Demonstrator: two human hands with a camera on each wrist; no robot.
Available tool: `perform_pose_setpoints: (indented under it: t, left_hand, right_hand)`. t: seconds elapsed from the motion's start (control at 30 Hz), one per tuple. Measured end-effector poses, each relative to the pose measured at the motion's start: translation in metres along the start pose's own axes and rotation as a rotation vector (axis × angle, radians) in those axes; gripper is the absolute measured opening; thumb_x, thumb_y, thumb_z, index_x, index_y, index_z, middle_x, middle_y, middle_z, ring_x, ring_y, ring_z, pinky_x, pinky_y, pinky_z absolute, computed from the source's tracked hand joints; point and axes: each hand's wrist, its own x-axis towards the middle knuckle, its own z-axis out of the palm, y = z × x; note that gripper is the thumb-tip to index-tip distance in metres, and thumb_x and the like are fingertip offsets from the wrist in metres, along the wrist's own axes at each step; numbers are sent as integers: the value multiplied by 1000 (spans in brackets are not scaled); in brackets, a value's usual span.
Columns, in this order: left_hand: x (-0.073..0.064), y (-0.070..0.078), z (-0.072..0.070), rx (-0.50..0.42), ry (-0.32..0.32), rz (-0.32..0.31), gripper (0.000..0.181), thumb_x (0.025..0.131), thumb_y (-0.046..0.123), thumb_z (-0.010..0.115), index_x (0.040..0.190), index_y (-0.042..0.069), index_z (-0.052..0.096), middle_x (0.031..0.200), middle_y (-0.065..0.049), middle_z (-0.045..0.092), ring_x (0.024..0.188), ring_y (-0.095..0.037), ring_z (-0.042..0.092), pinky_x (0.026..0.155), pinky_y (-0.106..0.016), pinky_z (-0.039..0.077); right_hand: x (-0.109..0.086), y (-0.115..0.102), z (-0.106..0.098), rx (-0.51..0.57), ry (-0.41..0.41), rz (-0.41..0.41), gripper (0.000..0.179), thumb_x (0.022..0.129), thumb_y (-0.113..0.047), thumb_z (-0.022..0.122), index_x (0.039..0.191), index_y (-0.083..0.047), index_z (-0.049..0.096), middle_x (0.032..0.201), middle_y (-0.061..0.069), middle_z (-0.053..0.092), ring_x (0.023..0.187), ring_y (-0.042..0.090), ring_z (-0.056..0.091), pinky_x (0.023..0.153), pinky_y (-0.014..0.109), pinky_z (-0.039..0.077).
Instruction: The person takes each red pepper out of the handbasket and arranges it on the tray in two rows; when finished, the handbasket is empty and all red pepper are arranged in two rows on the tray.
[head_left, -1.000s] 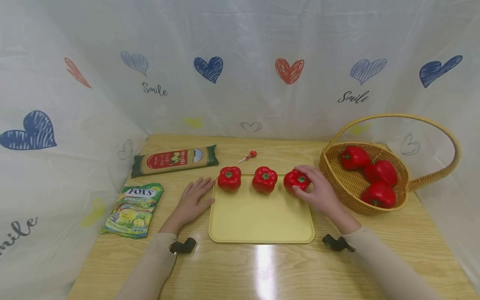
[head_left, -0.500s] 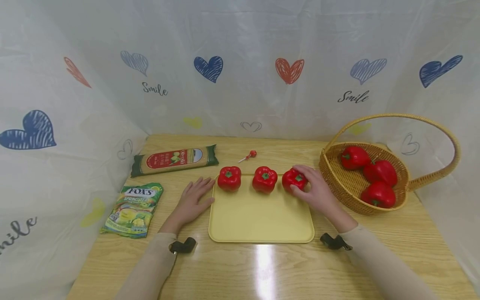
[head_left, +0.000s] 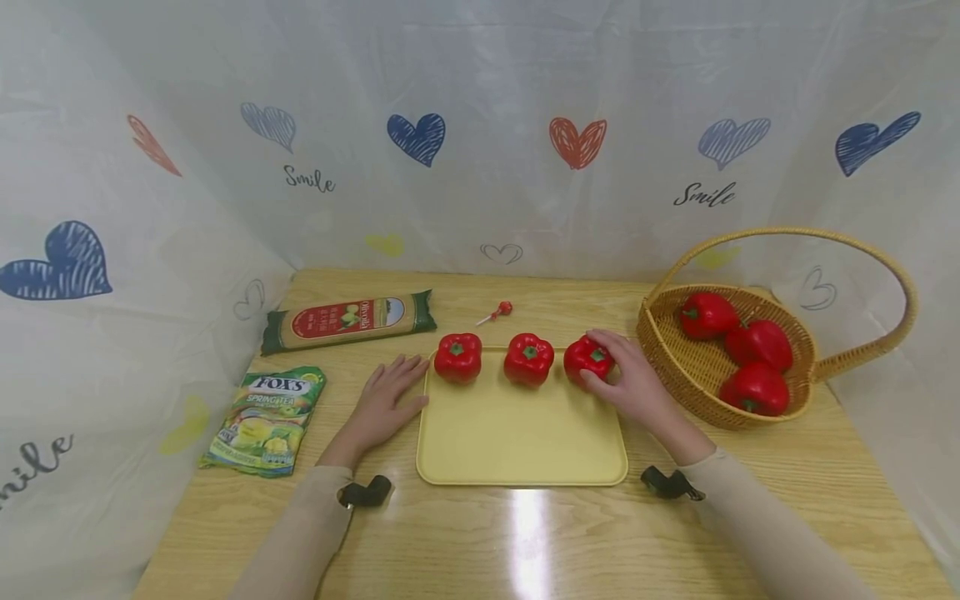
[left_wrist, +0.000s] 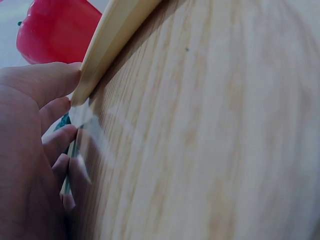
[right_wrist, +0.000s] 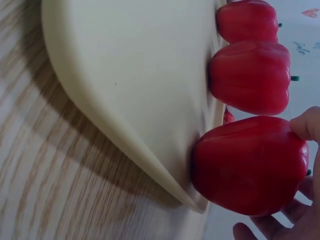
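Three red bell peppers stand in a row along the far edge of a yellow tray (head_left: 525,450): a left pepper (head_left: 458,359), a middle pepper (head_left: 529,361) and a right pepper (head_left: 582,360). My right hand (head_left: 633,379) holds the right pepper, thumb on the near side and fingers round its far side; the right wrist view shows this pepper (right_wrist: 247,165) upright at the tray's corner. My left hand (head_left: 382,404) lies flat on the table, its thumb touching the tray's left rim (left_wrist: 107,42). Its fingers are straight and hold nothing.
A wicker basket (head_left: 682,387) with a tall handle stands right of the tray, bearing three more red peppers. Behind the tray lies a lollipop (head_left: 504,309). At left are a long Olivoilà packet (head_left: 348,321) and a green Fox's candy bag (head_left: 266,421).
Over the last second the right hand has shifted the right pepper slightly left on the tray, then kept still. The left hand has not moved.
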Motion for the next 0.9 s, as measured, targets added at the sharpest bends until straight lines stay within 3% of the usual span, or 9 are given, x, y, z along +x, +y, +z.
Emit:
perform_pose_setpoints:
  t: [0.9]
  left_hand:
    - [0, 0, 0, -2, -2, -6, 62, 102, 35, 61, 157, 13, 42, 163, -11, 34, 155, -33, 18, 125, -52, -3]
  right_hand:
    - [-4, 0, -2, -14, 33, -6, 66, 93, -27, 73, 150, -7, 47, 153, 21, 44, 141, 43, 39, 111, 68, 35]
